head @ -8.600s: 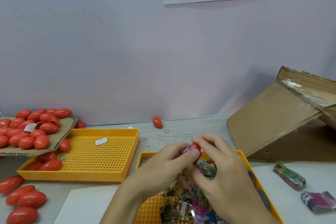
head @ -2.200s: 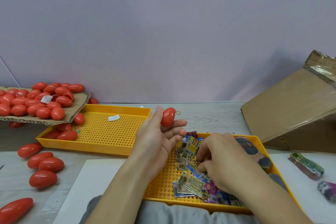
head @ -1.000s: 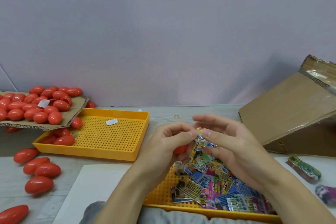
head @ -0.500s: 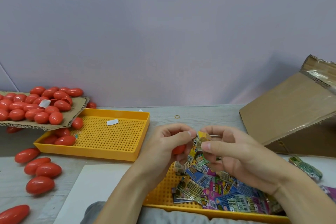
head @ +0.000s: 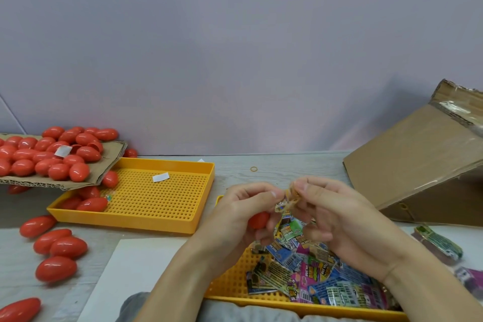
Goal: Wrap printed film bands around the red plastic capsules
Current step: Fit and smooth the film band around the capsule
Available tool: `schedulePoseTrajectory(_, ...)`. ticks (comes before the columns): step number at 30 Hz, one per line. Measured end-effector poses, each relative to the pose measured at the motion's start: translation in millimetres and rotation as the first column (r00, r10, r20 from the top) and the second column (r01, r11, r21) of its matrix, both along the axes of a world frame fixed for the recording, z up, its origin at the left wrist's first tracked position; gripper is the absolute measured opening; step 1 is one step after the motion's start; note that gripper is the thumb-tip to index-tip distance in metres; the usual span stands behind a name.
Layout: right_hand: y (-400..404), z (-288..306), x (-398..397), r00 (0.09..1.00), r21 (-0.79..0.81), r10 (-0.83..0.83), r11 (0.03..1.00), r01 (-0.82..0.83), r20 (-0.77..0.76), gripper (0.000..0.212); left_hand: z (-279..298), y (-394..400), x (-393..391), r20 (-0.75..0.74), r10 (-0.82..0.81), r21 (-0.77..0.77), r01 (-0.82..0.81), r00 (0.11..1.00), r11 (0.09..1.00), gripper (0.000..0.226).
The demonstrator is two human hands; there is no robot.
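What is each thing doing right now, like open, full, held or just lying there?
left hand: grips a red capsule, pinches the film band
right hand: pinches the same film band
far yellow tray: mostly bare, a few capsules in its left corner
near yellow tray: holds a loose heap of printed bands
cardboard sheet: piled with capsules
cardboard box: tipped on its side
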State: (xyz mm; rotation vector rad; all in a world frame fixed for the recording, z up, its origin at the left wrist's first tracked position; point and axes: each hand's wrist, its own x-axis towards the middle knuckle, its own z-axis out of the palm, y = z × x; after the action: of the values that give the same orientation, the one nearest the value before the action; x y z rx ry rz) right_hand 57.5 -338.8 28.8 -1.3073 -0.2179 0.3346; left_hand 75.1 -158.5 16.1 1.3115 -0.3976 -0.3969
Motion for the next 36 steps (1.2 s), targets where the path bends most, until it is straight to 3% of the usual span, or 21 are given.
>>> schedulePoseTrajectory(3,0.1,0.3,3.1,0.986,0.089,-0.163,0.982,0.164,-0.02,0.033,2.5,-3.0,0.8,-0.07,0.105,-0.075,-0.111,0.992,0.991,0.023)
schedulePoseTrajectory(6,0.4,-3.0,6.8,0.914,-0.088,-0.404,0.91,0.406,0.04,0.024,2.1,-4.7,2.6,-0.206,0.147,-0.242,-0.196,0.967,0.95,0.026)
schedulePoseTrajectory(8,2.1,-8.3,8.5,0.867,-0.214,-0.474,0.841,0.497,0.151,0.02,-1.3,-5.5,2.7,-0.21,0.198,-0.214,-0.242,0.957,0.946,0.021)
schedulePoseTrajectory(12,7.6,-12.2,7.8,0.801,-0.309,-0.458,0.754,0.58,0.385,0.019,-8.4,-6.2,4.2,-0.06,0.262,-0.106,-0.268,0.963,0.958,0.025)
schedulePoseTrajectory(17,9.2,-11.9,5.8,0.792,-0.292,-0.437,0.762,0.578,0.425,0.028,-13.1,-4.3,6.4,0.045,0.265,-0.002,-0.266,0.963,0.964,0.032)
schedulePoseTrajectory(21,7.4,-11.6,5.4,0.795,-0.279,-0.42,0.777,0.564,0.437,0.022,-12.3,-5.4,6.6,0.001,0.232,-0.11,-0.231,0.973,0.967,0.028)
schedulePoseTrajectory(24,7.7,-11.4,5.7,0.795,-0.302,-0.378,0.778,0.551,0.474,0.003,-12.6,-7.3,8.1,-0.035,0.235,-0.191,-0.237,0.971,0.952,0.024)
schedulePoseTrajectory(31,7.3,-12.0,4.6,0.783,-0.319,-0.367,0.763,0.562,0.502,0.006,-12.5,-7.3,7.1,0.165,0.325,0.018,-0.332,0.931,0.943,0.023)
schedulePoseTrajectory(36,7.8,-12.4,5.1,0.78,-0.323,-0.391,0.749,0.578,0.489,0.01,-11.3,-8.8,5.3,0.314,0.323,0.182,-0.39,0.893,0.902,0.035)
